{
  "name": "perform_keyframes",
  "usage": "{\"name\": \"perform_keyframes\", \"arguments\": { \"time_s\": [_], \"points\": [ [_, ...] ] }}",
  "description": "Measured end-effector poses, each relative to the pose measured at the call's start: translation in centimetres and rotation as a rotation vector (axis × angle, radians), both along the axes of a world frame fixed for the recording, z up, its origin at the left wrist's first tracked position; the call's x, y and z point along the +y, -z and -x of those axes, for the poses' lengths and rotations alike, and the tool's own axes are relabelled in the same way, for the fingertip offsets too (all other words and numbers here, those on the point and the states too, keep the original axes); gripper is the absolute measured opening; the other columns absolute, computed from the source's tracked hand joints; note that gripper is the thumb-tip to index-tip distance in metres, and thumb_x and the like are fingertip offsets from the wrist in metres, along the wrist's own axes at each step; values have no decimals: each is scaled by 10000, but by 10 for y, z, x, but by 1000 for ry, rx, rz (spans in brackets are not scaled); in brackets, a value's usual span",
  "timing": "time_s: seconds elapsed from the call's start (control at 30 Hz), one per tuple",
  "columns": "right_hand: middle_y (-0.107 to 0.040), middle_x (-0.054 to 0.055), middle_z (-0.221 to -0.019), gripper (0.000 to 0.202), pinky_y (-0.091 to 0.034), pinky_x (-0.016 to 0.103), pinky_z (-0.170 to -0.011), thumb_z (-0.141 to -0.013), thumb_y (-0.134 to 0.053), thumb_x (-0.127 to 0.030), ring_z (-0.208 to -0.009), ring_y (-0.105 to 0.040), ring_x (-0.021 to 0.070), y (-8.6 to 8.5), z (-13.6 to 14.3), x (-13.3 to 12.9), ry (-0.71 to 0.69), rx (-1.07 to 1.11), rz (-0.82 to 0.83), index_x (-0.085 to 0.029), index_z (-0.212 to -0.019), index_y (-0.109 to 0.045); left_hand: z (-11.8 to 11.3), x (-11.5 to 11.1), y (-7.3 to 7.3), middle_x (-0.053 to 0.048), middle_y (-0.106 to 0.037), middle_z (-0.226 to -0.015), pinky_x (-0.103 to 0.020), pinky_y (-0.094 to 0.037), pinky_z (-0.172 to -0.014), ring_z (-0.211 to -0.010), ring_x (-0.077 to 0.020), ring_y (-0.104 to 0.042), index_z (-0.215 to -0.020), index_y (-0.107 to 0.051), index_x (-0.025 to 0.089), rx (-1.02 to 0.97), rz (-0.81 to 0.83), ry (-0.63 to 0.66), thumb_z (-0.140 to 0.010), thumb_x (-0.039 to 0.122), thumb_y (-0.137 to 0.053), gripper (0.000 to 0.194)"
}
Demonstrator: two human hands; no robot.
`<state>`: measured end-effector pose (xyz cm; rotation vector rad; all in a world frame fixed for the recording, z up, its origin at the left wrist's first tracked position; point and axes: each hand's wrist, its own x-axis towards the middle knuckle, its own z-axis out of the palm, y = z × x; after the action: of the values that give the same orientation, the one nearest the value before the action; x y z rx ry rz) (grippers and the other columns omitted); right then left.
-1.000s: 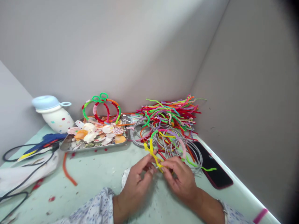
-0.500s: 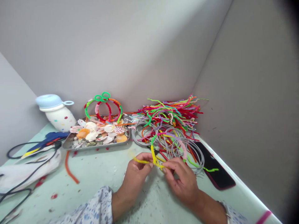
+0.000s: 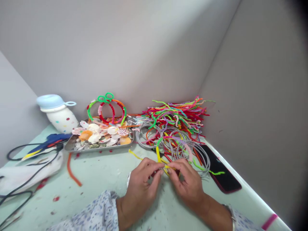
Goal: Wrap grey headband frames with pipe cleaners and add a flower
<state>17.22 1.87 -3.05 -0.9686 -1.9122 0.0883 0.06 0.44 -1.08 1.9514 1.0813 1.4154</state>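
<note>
My left hand pinches a yellow pipe cleaner, whose loose tail sticks out to the left behind the fingers. My right hand is closed at the lower end of a hoop wrapped in yellow, green, pink and purple pipe cleaner. Both sets of fingertips almost meet where yellow fuzz shows between them; the exact grip is partly hidden. The hoop arches up and over behind my right hand. Beyond it lie coils of grey wire rings and red-handled pliers, mostly covered.
A metal tray of seashells carries two finished-looking wrapped hoops. Behind the wire is a heap of colourful pipe cleaners. A phone lies right; a bottle, blue glue gun and orange pipe cleaner are left.
My left hand has shifted right, closer to my right fingertips. The yellow tail now reaches further out behind the left hand. My right hand has barely moved.
</note>
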Motion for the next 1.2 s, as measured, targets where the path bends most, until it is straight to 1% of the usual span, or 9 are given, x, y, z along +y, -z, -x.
{"name": "perform_keyframes", "arguments": {
  "time_s": [0.23, 0.4, 0.63, 0.83, 1.03, 1.2],
  "points": [
    [-609, 35, -828, 143, -482, 245, -639, -864, -538, -100, -740, -598, 133, -3, 1, -3, -11, -6, -19, -175, -977, -583, -1, 1, 1, -31, -608, -850, -214, -465, -678, -765, -119, -569, -1010, -678, 209, 78, 29, -5, -875, 126, -552, 203],
    [-622, 37, -823, 161, -487, 248, -633, -853, -549, -93, -732, -607, 136, -4, 1, -3, -11, -19, -59, -174, -987, -588, -2, 0, 2, -30, -608, -836, -224, -460, -688, -774, -125, -577, -984, -673, 199, 85, 33, -11, -880, 127, -541, 184],
    [-637, 43, -824, 158, -490, 244, -606, -857, -551, -110, -719, -613, 139, -3, 1, -3, -4, -49, -96, -171, -997, -592, -3, -1, 2, -24, -600, -821, -239, -448, -684, -761, -132, -576, -944, -665, 195, 85, 84, -13, -890, 152, -527, 154],
    [-647, 43, -824, 154, -489, 240, -598, -862, -552, -113, -712, -622, 134, -4, 1, -2, 11, -90, -125, -167, -1000, -592, -4, -3, -2, -18, -578, -806, -236, -422, -674, -750, -130, -553, -895, -649, 186, 76, 179, -21, -910, 194, -504, 146],
    [-652, 42, -810, 142, -480, 244, -592, -868, -549, -117, -711, -626, 136, -5, 0, -2, 25, -116, -162, -160, -998, -587, -5, -3, -7, -16, -559, -784, -249, -398, -674, -742, -140, -536, -857, -637, 182, 118, 242, -11, -919, 226, -484, 171],
    [-658, 43, -821, 147, -471, 244, -580, -870, -554, -127, -711, -628, 137, -5, -1, -2, 36, -146, -171, -163, -1009, -587, -6, -3, -12, -7, -534, -750, -259, -373, -639, -694, -140, -518, -814, -627, 184, 151, 308, -28, -922, 255, -469, 205]
  ]
}}
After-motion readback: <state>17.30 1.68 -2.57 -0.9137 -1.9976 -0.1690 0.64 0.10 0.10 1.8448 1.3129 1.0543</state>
